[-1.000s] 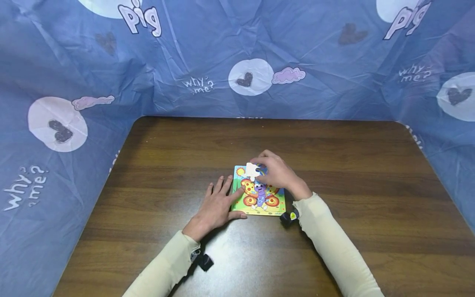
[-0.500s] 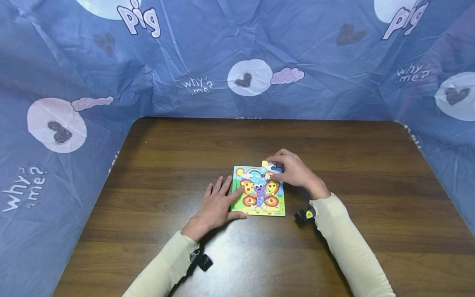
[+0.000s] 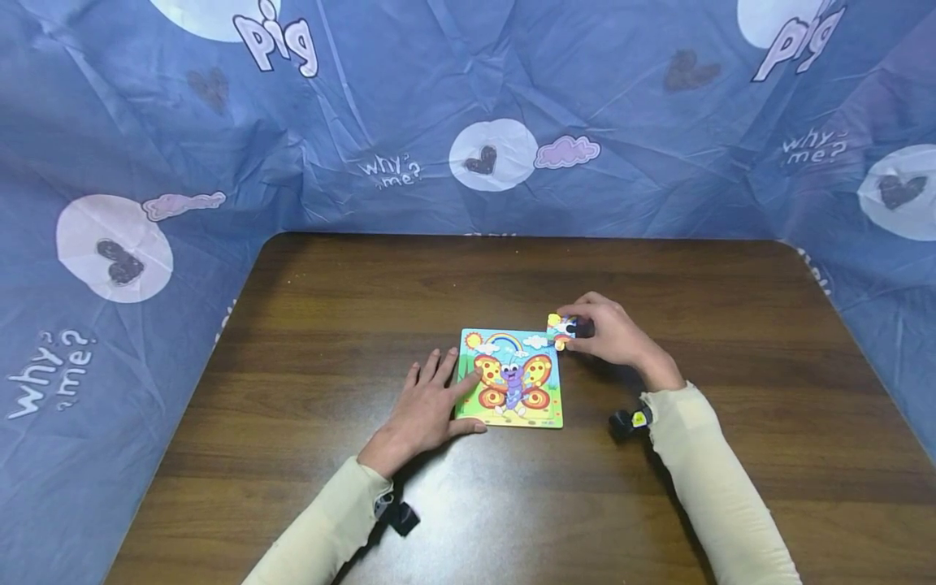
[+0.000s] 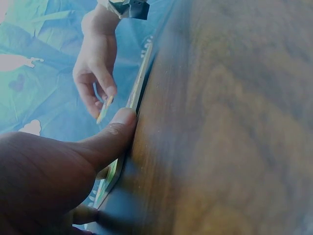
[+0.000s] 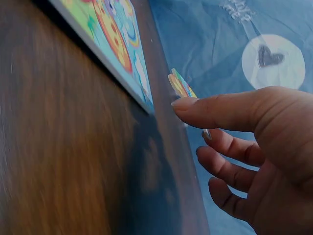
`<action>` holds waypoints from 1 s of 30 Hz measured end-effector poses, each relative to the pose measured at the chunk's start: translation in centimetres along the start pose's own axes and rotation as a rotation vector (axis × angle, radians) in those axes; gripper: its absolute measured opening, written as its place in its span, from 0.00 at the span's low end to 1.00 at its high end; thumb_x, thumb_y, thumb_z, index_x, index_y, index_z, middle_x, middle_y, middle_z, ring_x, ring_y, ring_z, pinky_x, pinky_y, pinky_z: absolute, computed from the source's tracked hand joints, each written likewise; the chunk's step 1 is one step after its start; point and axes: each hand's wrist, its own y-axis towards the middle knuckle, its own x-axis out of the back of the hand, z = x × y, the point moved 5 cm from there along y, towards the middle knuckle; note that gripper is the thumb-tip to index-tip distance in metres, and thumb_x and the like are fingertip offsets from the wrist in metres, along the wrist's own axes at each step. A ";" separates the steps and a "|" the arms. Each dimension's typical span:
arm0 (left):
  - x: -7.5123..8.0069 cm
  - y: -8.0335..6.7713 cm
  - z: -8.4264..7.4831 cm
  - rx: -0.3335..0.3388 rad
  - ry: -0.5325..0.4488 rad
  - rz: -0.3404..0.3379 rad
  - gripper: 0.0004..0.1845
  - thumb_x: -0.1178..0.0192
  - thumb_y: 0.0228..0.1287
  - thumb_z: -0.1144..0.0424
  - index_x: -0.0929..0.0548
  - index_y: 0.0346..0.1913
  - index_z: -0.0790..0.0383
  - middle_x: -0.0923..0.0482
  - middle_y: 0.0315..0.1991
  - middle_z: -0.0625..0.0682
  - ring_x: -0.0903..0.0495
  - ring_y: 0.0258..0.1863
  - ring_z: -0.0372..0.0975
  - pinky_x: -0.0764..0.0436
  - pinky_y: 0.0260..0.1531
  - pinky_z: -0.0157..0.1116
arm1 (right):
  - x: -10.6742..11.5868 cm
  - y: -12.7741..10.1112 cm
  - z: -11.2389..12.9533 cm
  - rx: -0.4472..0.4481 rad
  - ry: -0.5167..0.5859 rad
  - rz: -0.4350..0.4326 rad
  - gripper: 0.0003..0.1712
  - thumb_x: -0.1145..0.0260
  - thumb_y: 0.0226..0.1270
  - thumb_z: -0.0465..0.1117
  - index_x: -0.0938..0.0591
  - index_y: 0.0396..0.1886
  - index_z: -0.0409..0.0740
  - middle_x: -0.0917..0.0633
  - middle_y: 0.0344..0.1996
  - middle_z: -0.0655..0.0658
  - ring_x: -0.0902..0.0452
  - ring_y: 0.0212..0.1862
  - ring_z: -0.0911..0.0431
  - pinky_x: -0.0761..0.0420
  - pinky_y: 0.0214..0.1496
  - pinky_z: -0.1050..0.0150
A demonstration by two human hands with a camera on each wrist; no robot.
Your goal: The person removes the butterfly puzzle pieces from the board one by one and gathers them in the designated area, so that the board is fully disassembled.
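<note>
A square butterfly puzzle board [image 3: 537, 413] lies flat on the table. My left hand [image 3: 426, 404] rests at its left side, fingers spread and straight. The index finger reaches over the picture, while the thumb lies along the front edge; the left wrist view shows this thumb [image 4: 115, 139] against the board's side. Just off the board's far right corner, my right hand [image 3: 613, 335] pinches colourful jigsaw puzzle pieces [image 3: 557, 331] between thumb and fingers. Two layered edges of these pieces [image 5: 181, 84] show past the thumb in the right wrist view. They are raised above the table.
The brown wooden table [image 3: 329, 309] extends around the board on all sides. A blue printed cloth [image 3: 621, 97] hangs behind the table and along both its sides. Black wrist cameras [image 3: 621, 425] sit at both cuffs.
My right hand has moved right with the puzzle pieces, from over the board's top middle to beyond its far right corner. The board's upper picture is uncovered. My left hand stays put.
</note>
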 end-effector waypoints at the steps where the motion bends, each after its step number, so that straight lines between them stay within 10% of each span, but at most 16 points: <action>1: 0.0 0.0 0.0 -0.001 -0.001 -0.001 0.43 0.39 0.58 0.31 0.33 0.75 0.44 0.47 0.79 0.65 0.49 0.79 0.63 0.46 0.75 0.64 | 0.2 -0.1 -0.3 0.002 -0.002 -0.004 0.30 0.24 0.56 0.37 0.18 0.60 0.40 0.19 0.49 0.37 0.21 0.47 0.47 0.22 0.49 0.52; 30: 0.1 0.0 -0.1 0.008 0.004 0.001 0.41 0.39 0.59 0.32 0.32 0.74 0.42 0.46 0.79 0.64 0.48 0.79 0.62 0.44 0.74 0.64 | 2.4 -1.9 -6.3 -0.055 -0.032 0.002 0.27 0.25 0.56 0.33 0.18 0.58 0.35 0.18 0.47 0.33 0.20 0.49 0.41 0.24 0.52 0.49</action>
